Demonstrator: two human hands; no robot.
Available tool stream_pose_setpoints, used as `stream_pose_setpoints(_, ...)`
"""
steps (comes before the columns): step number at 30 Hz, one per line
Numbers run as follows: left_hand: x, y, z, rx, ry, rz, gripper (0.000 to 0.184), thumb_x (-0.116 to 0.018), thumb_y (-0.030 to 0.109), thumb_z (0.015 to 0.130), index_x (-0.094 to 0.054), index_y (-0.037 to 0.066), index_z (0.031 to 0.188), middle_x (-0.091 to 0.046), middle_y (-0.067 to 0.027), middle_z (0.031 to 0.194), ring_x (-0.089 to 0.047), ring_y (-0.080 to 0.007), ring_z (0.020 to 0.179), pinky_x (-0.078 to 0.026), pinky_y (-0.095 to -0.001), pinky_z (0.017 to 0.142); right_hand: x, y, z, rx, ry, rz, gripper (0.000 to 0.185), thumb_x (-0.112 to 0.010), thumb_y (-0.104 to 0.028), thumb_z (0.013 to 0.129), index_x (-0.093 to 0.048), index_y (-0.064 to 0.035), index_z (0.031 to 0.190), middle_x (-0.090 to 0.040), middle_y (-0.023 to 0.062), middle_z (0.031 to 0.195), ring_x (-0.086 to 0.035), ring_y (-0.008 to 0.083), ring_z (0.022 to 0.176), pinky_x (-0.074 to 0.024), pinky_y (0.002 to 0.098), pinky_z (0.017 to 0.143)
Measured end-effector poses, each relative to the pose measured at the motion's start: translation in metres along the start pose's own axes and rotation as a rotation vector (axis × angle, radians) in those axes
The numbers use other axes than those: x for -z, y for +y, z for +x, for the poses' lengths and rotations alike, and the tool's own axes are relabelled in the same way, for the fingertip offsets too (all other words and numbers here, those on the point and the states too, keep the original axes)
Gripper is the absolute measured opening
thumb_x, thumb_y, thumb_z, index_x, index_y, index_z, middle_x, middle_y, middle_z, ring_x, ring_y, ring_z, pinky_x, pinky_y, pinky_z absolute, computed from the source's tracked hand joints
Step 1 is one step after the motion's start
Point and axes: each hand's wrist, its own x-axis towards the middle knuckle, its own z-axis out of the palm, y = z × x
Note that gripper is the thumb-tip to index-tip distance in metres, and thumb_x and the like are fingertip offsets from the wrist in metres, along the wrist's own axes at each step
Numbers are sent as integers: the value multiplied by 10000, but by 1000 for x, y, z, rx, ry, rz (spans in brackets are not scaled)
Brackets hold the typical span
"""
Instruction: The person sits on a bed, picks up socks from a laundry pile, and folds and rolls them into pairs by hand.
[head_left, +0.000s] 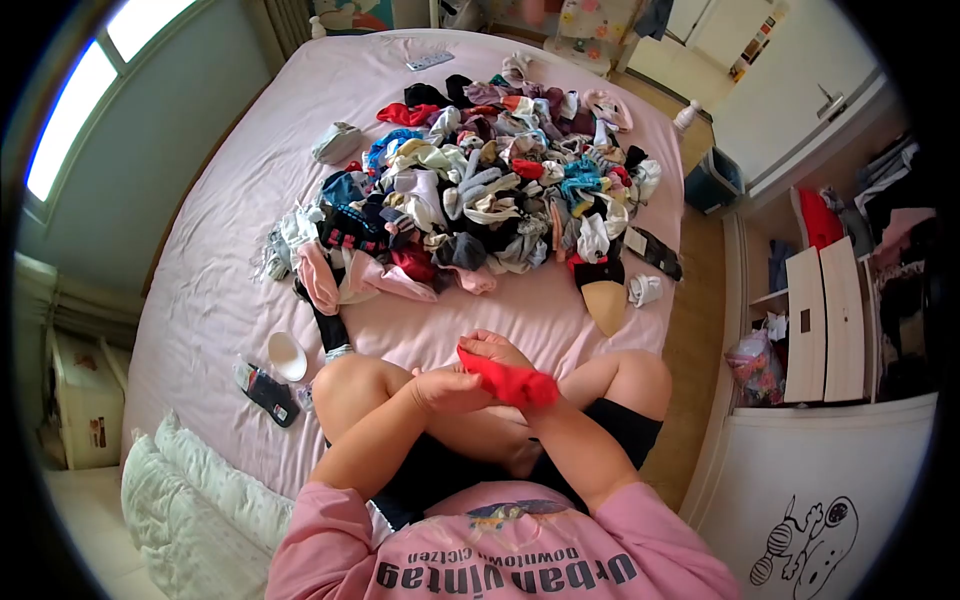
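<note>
A red sock is held between my two hands above my crossed legs, its free part hanging toward the right. My left hand is closed on the sock's near side, thumb against the cloth. My right hand pinches its upper end, with the fingers curled over it. Beyond them a large heap of mixed socks is spread over the pink bedsheet. Pink socks lie at the heap's front edge.
On the bed's left are a white cup-shaped pad and a packaged dark item. A beige pad and a rolled white sock lie right. Pillows are lower left; an open wardrobe stands right.
</note>
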Motion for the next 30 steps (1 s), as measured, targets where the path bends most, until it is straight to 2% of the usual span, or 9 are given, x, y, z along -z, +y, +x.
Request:
stream_pose_setpoints(3,-21,6,12,-240,114,-47,628,-670,369,706,-439,61,1201,-468,-125,1214,-417,-275,1160,-263,-497,1001,29,-3,-4,272,-38,75,205,-496,-251,868,-523,-54,918,-548,21,845,-542,109,739,-451,220,632)
stream_pose_setpoints(5,-11,11,14,-307,189,74,582,-684,319,708,-460,63,1180,-464,-117,1222,-416,-275,1162,-255,-500,1008,33,-22,-20,506,83,-267,330,-502,-291,870,-478,-34,1076,-537,77,1007,-526,156,946,-446,286,801)
stream_pose_setpoints(7,-6,18,19,-341,202,40,549,-681,282,728,-457,68,1180,-461,-107,1229,-413,-272,1166,-258,-496,1010,18,-51,-44,398,55,171,327,-537,-230,855,-469,-33,1107,-528,73,1040,-499,127,976,-432,268,811)
stream_pose_setpoints(10,-4,21,19,-329,229,81,527,-600,358,789,-433,66,1195,-471,-105,1219,-410,-250,1173,-257,-493,1012,0,-60,-62,662,190,-436,251,-561,-189,844,-529,-28,1035,-561,21,910,-536,91,808,-439,228,724)
stream_pose_setpoints(13,-14,27,23,-267,244,-78,461,-479,361,868,-391,63,1209,-477,-109,1197,-474,-237,1101,-399,-437,908,33,-58,-60,753,386,-608,232,-606,-90,803,-553,-29,1021,-586,16,844,-557,86,777,-453,220,701)
stream_pose_setpoints(15,2,35,15,-258,417,-7,437,-434,387,883,-422,67,1180,-516,-100,1143,-529,-220,1008,-449,-404,792,48,-76,-68,749,560,25,92,-570,-75,822,-571,-69,914,-603,17,818,-568,93,725,-469,208,642)
stream_pose_setpoints(17,14,44,4,-269,574,110,338,-451,340,891,-513,58,1068,-601,-79,974,-596,-182,828,-470,-323,621,58,-96,-82,858,488,217,45,-564,-77,827,-566,-80,871,-596,-1,807,-565,90,698,-469,212,620)
stream_pose_setpoints(25,24,41,13,-375,794,551,197,-597,220,824,-611,24,821,-619,-31,762,-555,-90,631,-443,-231,594,93,-83,-76,909,666,-159,91,-561,-122,843,-561,-43,888,-567,-3,802,-515,60,728,-420,191,664)
stream_pose_setpoints(30,55,37,6,-310,916,715,209,-563,230,847,-628,31,843,-621,-10,776,-554,-73,720,-419,-211,662,112,-91,-81,738,672,-339,113,-534,-157,862,-559,-51,893,-564,-10,795,-523,60,689,-442,199,628)
